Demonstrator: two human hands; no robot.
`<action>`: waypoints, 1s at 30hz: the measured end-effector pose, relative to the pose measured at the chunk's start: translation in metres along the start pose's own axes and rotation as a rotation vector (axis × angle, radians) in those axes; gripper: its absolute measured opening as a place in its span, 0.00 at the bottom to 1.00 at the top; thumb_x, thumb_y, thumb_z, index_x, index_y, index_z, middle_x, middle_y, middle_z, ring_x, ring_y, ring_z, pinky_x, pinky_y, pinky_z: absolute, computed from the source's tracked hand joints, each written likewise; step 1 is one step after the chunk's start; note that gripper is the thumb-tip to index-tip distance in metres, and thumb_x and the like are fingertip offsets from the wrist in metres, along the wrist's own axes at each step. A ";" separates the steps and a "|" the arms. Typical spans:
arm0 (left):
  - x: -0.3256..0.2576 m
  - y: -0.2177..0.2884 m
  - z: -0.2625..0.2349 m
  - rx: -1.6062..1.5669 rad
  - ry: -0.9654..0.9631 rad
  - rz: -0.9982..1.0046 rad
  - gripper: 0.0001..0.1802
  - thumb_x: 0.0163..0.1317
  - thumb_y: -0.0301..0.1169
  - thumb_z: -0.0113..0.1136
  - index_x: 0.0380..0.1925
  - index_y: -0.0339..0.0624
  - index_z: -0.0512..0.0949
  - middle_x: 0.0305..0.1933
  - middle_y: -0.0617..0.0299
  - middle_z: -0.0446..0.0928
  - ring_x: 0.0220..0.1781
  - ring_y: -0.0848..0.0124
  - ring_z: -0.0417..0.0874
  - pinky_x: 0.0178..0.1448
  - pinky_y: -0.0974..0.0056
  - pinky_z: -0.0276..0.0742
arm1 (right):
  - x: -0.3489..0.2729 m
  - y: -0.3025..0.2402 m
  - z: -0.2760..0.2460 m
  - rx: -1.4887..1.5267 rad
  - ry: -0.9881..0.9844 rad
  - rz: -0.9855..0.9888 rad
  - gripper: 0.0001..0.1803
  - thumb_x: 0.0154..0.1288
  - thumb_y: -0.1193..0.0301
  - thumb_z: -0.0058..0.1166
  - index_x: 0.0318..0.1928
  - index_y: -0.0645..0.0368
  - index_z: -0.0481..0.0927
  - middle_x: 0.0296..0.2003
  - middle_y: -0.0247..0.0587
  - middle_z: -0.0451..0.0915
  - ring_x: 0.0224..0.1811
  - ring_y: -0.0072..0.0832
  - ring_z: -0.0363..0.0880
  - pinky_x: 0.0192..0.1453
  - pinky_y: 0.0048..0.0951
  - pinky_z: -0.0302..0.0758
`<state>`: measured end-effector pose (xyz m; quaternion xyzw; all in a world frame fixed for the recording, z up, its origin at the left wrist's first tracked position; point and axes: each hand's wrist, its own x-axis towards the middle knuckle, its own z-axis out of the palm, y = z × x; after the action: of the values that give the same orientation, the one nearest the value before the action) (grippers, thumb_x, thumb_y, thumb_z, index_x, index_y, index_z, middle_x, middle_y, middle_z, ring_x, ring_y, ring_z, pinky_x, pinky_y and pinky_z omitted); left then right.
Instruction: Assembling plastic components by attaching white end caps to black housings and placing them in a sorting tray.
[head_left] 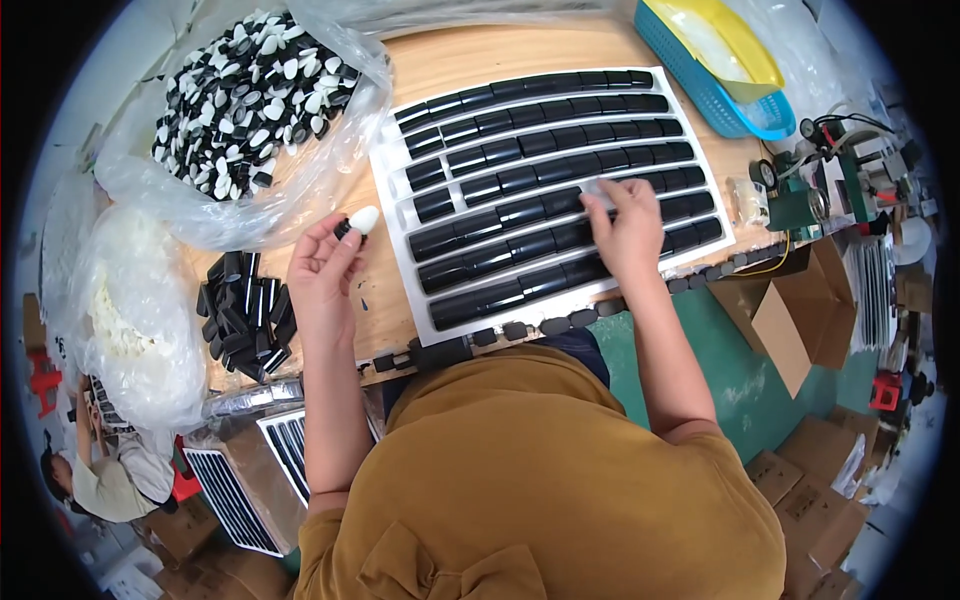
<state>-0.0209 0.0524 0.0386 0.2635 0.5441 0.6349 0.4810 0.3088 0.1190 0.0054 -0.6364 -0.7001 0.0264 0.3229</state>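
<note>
My left hand (pixel 325 270) holds a small black-and-white cap piece (pixel 360 222) between thumb and fingertips, above the wooden table (pixel 470 55). My right hand (pixel 625 230) rests on a white tray (pixel 400 215) holding several rows of black oblong parts (pixel 520 150), its fingers pressing a small pale piece (pixel 597 190) onto a middle row. A pile of loose black parts (pixel 243 312) lies left of my left hand.
A clear bag of black-and-white caps (pixel 245 100) sits at the back left, a bag of white pieces (pixel 125 310) at the left. A blue basket (pixel 715 85) stands back right, beside a small green machine (pixel 800 195). Cardboard boxes (pixel 790 320) lie on the floor. Another person (pixel 100 480) sits lower left.
</note>
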 end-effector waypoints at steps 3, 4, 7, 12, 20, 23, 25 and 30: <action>-0.006 -0.012 -0.006 -0.081 -0.087 -0.083 0.15 0.61 0.20 0.62 0.48 0.35 0.74 0.34 0.61 0.81 0.35 0.75 0.83 0.36 0.74 0.75 | 0.010 0.016 -0.012 -0.208 0.094 0.094 0.17 0.59 0.62 0.63 0.45 0.59 0.84 0.38 0.44 0.76 0.43 0.43 0.76 0.44 0.40 0.75; -0.007 -0.015 -0.004 -0.110 -0.113 -0.089 0.15 0.61 0.20 0.62 0.48 0.34 0.74 0.35 0.60 0.81 0.36 0.73 0.83 0.38 0.74 0.77 | 0.011 0.022 -0.014 -0.269 0.038 0.151 0.17 0.59 0.62 0.63 0.46 0.58 0.84 0.40 0.44 0.76 0.45 0.43 0.75 0.44 0.41 0.75; -0.014 -0.020 0.003 -0.149 -0.126 -0.118 0.14 0.61 0.19 0.61 0.47 0.34 0.74 0.37 0.59 0.81 0.36 0.72 0.84 0.40 0.73 0.78 | 0.003 0.030 -0.006 -0.314 -0.002 0.097 0.18 0.59 0.61 0.63 0.47 0.58 0.83 0.41 0.46 0.76 0.46 0.44 0.74 0.45 0.41 0.76; -0.019 -0.020 0.004 -0.126 -0.148 -0.140 0.18 0.61 0.19 0.61 0.52 0.31 0.73 0.38 0.58 0.81 0.37 0.71 0.84 0.42 0.71 0.80 | 0.001 0.035 0.001 -0.280 0.049 0.128 0.23 0.59 0.58 0.64 0.50 0.60 0.80 0.42 0.47 0.75 0.48 0.46 0.74 0.45 0.43 0.76; -0.022 -0.021 0.001 -0.180 -0.176 -0.124 0.18 0.63 0.20 0.59 0.54 0.30 0.72 0.43 0.54 0.81 0.42 0.68 0.85 0.48 0.68 0.82 | 0.021 0.019 -0.005 -0.268 -0.115 0.416 0.28 0.49 0.55 0.72 0.43 0.60 0.77 0.43 0.45 0.76 0.50 0.44 0.76 0.48 0.43 0.77; -0.022 -0.022 -0.003 -0.217 -0.169 -0.160 0.18 0.63 0.20 0.59 0.54 0.29 0.72 0.44 0.52 0.80 0.45 0.64 0.85 0.50 0.65 0.82 | 0.027 0.022 -0.005 -0.222 -0.136 0.460 0.30 0.44 0.54 0.74 0.42 0.60 0.77 0.42 0.46 0.78 0.48 0.45 0.77 0.48 0.42 0.76; -0.024 -0.023 -0.004 -0.242 -0.136 -0.160 0.17 0.63 0.19 0.58 0.52 0.30 0.72 0.46 0.51 0.80 0.46 0.61 0.85 0.52 0.64 0.83 | 0.026 0.021 -0.004 -0.222 -0.087 0.396 0.34 0.42 0.52 0.76 0.43 0.61 0.75 0.40 0.48 0.80 0.42 0.46 0.80 0.45 0.41 0.76; -0.018 -0.042 -0.040 0.005 -0.131 0.006 0.15 0.59 0.16 0.61 0.46 0.32 0.73 0.46 0.53 0.80 0.43 0.66 0.84 0.52 0.67 0.80 | 0.019 0.019 0.005 0.064 0.021 0.277 0.32 0.49 0.67 0.74 0.52 0.59 0.72 0.34 0.41 0.80 0.32 0.31 0.79 0.40 0.30 0.76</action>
<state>-0.0345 0.0160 -0.0084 0.3074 0.5121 0.6165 0.5131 0.3235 0.1414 0.0010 -0.7166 -0.6009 0.0863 0.3435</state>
